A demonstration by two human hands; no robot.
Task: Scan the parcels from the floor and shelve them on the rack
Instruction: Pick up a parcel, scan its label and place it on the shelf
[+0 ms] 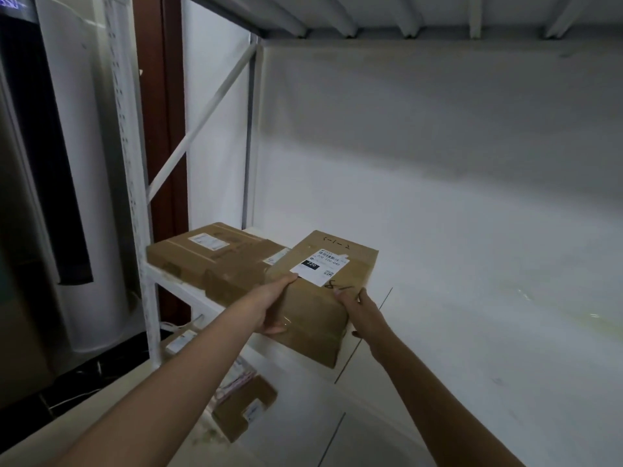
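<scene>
A brown cardboard parcel (325, 298) is being held up at the white metal rack (133, 183) by both hands; its left near edge is being gripped by the left hand (273, 308), thumb lying on top and fingers curled under; its right near corner is being clasped by the right hand (359, 310), fingertips hooked over the top edge. The far end is being carried over the white shelf board (472, 298) while the near end is overhanging the front edge; whether it is resting there cannot be told. A white shipping label (318, 266) is being shown face up, with black handwriting beside it. Just to the left, a flat brown cardboard box (209, 257) is lying on the same shelf, touching the parcel; smaller taped cartons (242, 409) are being glimpsed on the shelf below; a tall white appliance (87, 156) is standing at far left.
</scene>
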